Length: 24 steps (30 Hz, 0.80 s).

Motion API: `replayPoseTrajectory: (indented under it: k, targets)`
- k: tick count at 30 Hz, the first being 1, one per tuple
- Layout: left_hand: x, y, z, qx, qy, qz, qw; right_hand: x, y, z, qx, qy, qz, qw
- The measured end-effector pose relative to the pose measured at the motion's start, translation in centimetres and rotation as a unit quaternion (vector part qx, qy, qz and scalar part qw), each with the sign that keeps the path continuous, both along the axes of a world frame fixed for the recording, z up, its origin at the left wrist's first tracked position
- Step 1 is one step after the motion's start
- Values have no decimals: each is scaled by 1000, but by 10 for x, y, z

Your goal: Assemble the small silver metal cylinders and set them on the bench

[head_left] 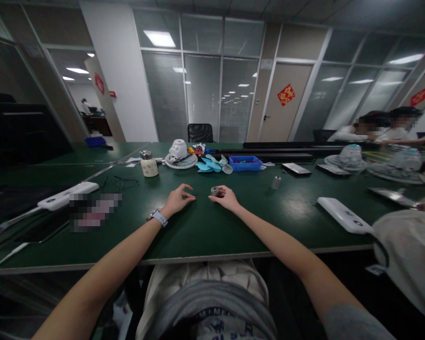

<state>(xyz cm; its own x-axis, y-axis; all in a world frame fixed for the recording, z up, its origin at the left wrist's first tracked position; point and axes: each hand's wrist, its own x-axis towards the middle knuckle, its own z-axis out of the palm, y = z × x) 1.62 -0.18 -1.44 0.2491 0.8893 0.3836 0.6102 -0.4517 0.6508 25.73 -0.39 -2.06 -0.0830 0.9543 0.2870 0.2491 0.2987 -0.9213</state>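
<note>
A small silvery metal cylinder (215, 191) with a ringed top is pinched between the thumb and fingers of my right hand (227, 198), just over the green table (212, 236). To its left, my left hand (179, 199) has thumb and fingers apart, with nothing between them. It wears a watch (159, 217) at the wrist. Farther right, another metal cylinder (276, 182) stands upright on the table, apart from both hands.
At the back are a cream bottle (149, 165), a white fan housing (179, 153), blue fan blades (212, 164) and a blue basket (245, 163). White power strips (69, 196) (344, 215) lie on both sides. A person in pale clothing (409, 250) sits close at right.
</note>
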Motion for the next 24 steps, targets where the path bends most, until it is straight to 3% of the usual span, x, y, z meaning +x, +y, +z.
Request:
replayPoseTrajectory:
  k: [5, 9, 11, 14, 17, 24]
  targets:
    - [0, -2, 3, -3, 7, -5, 1000, 0, 4, -4, -5, -5, -6, 1000]
    - [1, -4, 10, 49, 1, 59, 997, -1, 6, 1, -57, 74, -21, 995]
    - [1, -6, 14, 68, -9, 92, 993, -3, 6, 8, -114, 166, -17, 979]
    - [1, -8, 18, 67, -10, 109, 992, -4, 2, 17, -213, 302, 39, 928]
    - [1, -9, 17, 55, 3, 100, 993, -6, -4, 22, -277, 349, 97, 890]
    - [4, -8, 12, 55, 11, 58, 997, -7, -10, 24, -305, 355, 114, 876]
